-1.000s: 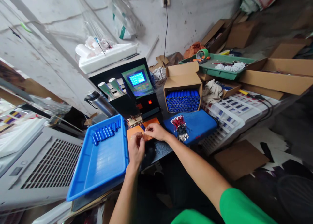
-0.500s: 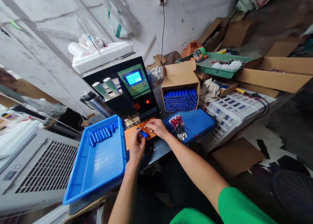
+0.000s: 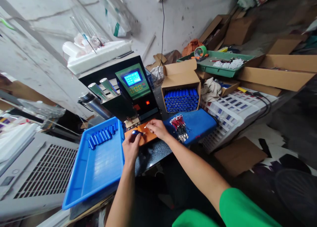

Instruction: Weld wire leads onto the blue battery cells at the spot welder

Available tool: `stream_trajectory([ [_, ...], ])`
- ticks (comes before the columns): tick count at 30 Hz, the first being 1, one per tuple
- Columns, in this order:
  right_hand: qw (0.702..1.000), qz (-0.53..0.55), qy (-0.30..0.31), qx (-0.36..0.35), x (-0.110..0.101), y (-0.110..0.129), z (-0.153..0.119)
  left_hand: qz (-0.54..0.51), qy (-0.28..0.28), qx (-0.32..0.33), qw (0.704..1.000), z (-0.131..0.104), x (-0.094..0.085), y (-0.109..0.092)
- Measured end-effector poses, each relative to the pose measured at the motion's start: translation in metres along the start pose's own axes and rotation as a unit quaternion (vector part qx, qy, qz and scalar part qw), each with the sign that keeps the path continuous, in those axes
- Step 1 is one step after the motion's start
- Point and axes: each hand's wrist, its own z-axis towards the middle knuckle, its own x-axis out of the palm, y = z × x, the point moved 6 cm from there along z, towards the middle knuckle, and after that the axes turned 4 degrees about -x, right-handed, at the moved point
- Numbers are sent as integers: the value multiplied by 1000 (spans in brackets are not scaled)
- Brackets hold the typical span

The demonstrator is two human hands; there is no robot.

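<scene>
My left hand is closed on a blue cylindrical battery cell, held between thumb and fingers over the orange work plate. My right hand, just to its right, pinches a small wire lead with a whitish tip; its fine detail is too small to make out. Behind both hands stands a black machine with a lit screen, its copper-coloured electrode arms close to the plate. To the right, a bundle of red and black wire leads lies on a blue pad.
A blue tray at left holds a row of blue cells. An open carton packed with blue cells stands behind the pad. A steel flask is beside the machine; a green tray and white crate lie right.
My left hand has moved a little left and turned the cell, so it points differently and sits farther from my right hand. My right hand keeps its pinch. The view has shifted slightly.
</scene>
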Motion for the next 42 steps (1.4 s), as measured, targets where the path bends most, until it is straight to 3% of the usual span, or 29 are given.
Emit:
stream_trajectory([
  [13,999,-37,-15,-8,1,-5,3,84,5,47,995,-3,13,0],
  [23,999,-25,-25,21,19,3,2,120,-8,69,990,-7,15,4],
  [34,986,-163,-19,-22,28,12,-1,158,-23,40,986,-6,14,12],
  [42,983,-179,-22,-25,26,6,4,160,-14,17,987,-6,15,11],
])
